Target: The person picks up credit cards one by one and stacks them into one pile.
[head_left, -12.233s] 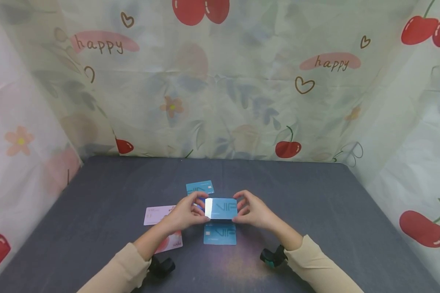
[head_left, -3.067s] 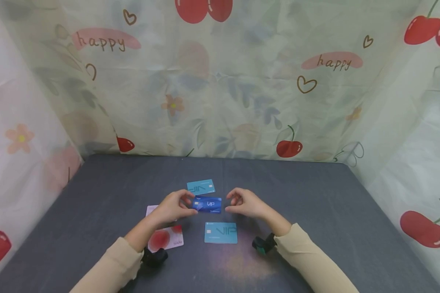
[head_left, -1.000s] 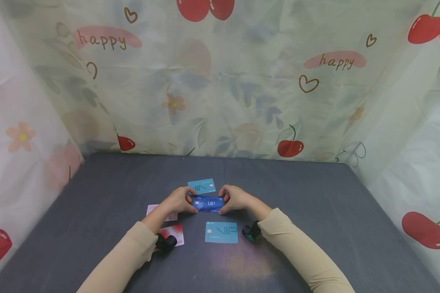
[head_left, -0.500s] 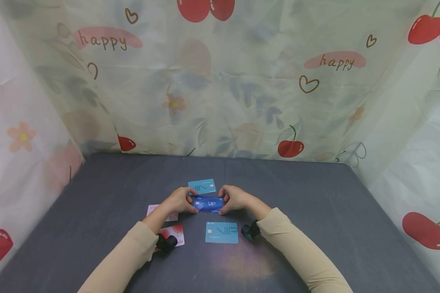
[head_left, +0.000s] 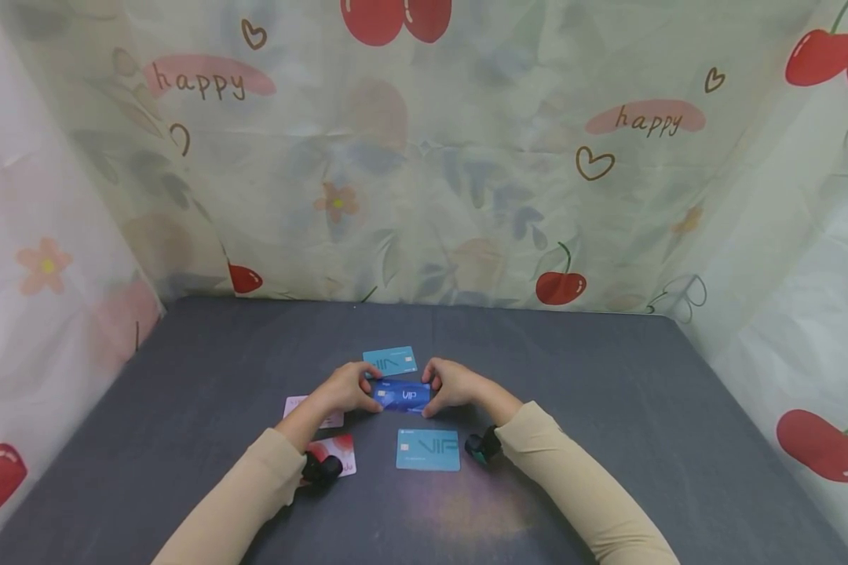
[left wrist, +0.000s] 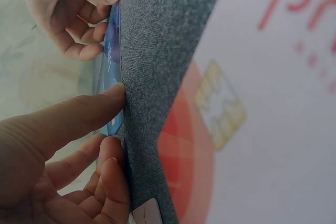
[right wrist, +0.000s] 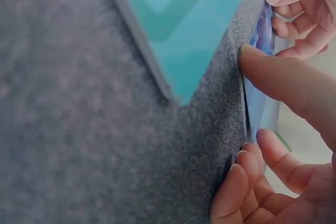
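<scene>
Since approx 3 s ago your R hand (head_left: pixel 455 386) has closed in on the blue VIP card (head_left: pixel 400 397). Nearest you: a light-blue VIP card (head_left: pixel 428 450), w/ a red-and-pink card (head_left: pixel 341 449) to its left, partly hidden by your wrist cam (head_left: pixel 323 469). Beyond, R hand and L hand (head_left: pixel 346 386) pinch the blue card's opposite ends; can't tell if it's flat on the table (head_left: pixel 572 439). Just past: another light-blue card (head_left: pixel 390 361), then the curtain (head_left: pixel 424 196).

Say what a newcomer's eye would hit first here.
Probably the dark blue card, held by its ends between the left grip and right grip. Next, the far light blue card just behind it and the near light blue card in front. Then red cherries high on the back cloth.
</scene>
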Tool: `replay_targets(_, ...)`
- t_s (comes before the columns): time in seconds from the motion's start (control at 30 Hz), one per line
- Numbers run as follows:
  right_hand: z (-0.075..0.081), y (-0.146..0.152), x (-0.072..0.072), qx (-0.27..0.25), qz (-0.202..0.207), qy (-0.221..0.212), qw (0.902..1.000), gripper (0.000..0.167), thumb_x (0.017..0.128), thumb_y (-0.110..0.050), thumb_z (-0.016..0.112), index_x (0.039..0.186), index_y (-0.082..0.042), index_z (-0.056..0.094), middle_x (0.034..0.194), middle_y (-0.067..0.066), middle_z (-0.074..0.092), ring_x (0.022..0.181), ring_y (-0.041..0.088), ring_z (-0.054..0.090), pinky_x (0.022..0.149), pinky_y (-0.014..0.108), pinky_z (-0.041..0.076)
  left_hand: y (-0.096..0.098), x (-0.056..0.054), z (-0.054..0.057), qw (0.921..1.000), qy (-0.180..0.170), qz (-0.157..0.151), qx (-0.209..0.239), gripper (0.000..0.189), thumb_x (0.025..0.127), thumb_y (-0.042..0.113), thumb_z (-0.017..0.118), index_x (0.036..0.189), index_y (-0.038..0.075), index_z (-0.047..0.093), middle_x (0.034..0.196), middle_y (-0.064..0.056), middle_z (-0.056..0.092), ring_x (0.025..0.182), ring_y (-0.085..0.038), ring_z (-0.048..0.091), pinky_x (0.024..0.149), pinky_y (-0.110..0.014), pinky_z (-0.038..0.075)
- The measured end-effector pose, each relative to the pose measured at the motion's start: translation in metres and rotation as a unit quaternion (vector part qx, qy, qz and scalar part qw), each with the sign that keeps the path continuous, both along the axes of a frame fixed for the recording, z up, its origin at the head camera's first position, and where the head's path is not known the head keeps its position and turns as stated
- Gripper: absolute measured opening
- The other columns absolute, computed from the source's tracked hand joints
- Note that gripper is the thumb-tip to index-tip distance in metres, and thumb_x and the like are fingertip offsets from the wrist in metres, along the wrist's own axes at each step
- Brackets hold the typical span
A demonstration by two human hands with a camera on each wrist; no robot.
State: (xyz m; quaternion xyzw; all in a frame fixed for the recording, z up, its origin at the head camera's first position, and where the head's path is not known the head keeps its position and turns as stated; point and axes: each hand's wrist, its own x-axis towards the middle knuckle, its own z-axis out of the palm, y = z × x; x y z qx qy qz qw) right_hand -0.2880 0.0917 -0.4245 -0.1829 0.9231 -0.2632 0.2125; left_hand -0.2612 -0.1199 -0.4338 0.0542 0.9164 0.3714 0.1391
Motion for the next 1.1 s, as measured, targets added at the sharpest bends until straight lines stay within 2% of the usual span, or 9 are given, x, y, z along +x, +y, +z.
replay_targets(0.3, -0.002, 0.0017, 0.001, -0.019, -0.001, 0.003, 0.9998, 0.049, 0.065, -0.011, 0.084, 0.101, -0.008, 0.05, 0.091, 0.008, 0.054, 0.08, 0.018, 0.049, 0.068, 0.028, 0.041, 0.0004, 0.0005, -0.0019, 0.9999, 0.017, 0.001, 0.001, 0.054, 0.067, 0.006, 0.08, 0.116, 0.002, 0.057, 0.081, -0.008, 0.056, 0.07, -0.016, 0.049, 0.06, -0.023, 0.038)
replay_targets(0.67, -0.0041, 0.0023, 0.0015, -0.014, -0.011, 0.001, 0.9998, 0.049, 0.067, -0.013, 0.083, 0.102, -0.01, 0.049, 0.089, 0.006, 0.058, 0.079, 0.017, 0.053, 0.069, 0.029, 0.044, 0.0041, 0.0033, -0.0006, 0.9998, 0.001, 0.015, 0.012, 0.054, 0.07, 0.006, 0.079, 0.118, 0.003, 0.055, 0.081, -0.007, 0.059, 0.071, -0.016, 0.051, 0.062, -0.023, 0.039)
replay_targets(0.87, -0.0006, 0.0029, 0.0014, -0.016, -0.022, 0.001, 0.9996, 0.05, 0.067, -0.013, 0.082, 0.104, -0.009, 0.05, 0.09, 0.007, 0.059, 0.08, 0.018, 0.053, 0.071, 0.03, 0.044, 0.0061, 0.0045, 0.0015, 0.9996, -0.001, 0.02, 0.019, 0.054, 0.071, 0.006, 0.079, 0.119, 0.004, 0.055, 0.082, -0.007, 0.059, 0.071, -0.016, 0.05, 0.063, -0.024, 0.039)
replay_targets(1.1, 0.0047, 0.004, 0.0014, -0.033, -0.035, -0.006, 0.9988, 0.051, 0.067, -0.012, 0.083, 0.106, -0.009, 0.05, 0.09, 0.007, 0.06, 0.079, 0.016, 0.054, 0.067, 0.026, 0.044, 0.0079, 0.0036, 0.0026, 0.9992, -0.005, 0.029, 0.027, 0.053, 0.072, 0.008, 0.078, 0.12, 0.005, 0.055, 0.083, -0.007, 0.058, 0.074, -0.016, 0.05, 0.065, -0.025, 0.038)
